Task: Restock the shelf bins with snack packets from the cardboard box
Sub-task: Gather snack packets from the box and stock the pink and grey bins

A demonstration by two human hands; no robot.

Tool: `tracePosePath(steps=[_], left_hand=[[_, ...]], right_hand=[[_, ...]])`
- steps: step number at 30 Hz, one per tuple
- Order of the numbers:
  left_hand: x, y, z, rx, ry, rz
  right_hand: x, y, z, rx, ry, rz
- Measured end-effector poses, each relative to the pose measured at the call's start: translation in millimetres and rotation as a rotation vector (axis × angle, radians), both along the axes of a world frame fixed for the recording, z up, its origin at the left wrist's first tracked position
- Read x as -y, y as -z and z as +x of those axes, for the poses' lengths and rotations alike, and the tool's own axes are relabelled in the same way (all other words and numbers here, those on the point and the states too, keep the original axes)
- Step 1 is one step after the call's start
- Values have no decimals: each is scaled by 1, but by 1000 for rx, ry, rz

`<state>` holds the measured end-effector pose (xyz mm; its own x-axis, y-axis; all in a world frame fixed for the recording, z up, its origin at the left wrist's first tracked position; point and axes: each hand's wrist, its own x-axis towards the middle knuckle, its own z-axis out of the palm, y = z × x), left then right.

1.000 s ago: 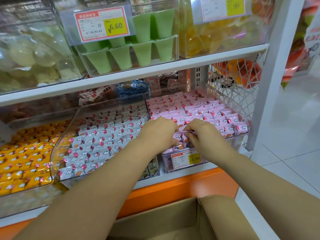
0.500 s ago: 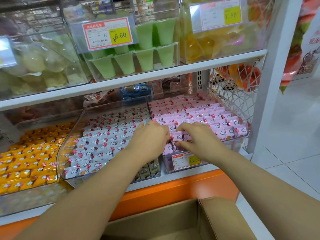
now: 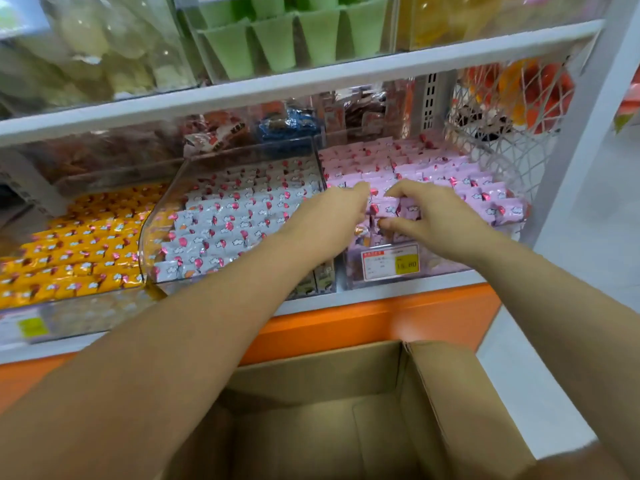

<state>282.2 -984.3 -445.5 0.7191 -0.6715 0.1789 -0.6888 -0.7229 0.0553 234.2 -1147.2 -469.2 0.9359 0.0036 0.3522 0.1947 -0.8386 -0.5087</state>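
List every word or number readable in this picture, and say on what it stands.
"15.80": yellow patch of the price tag below the pink packets; its other print is blurred.
Left price tag, below the yellow packets: blurred, unreadable.
Print on the packets: too small to read.

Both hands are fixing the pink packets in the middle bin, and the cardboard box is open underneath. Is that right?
Not quite. The left hand and right hand are at the pink packets in the right-hand bin, not the middle one. The middle bin holds white packets. The head view shows it. The cardboard box is open underneath, as you said.
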Motion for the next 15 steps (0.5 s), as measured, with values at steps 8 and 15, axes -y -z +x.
tracePosePath(steps=[8, 15], left_hand=[[-11, -1, -9, -87, 26, 14], [-9, -5, -1, -127, -10, 113]], right_hand=[[-6, 10, -2, -62, -13, -94], [-8, 10, -4, -62, -27, -68]])
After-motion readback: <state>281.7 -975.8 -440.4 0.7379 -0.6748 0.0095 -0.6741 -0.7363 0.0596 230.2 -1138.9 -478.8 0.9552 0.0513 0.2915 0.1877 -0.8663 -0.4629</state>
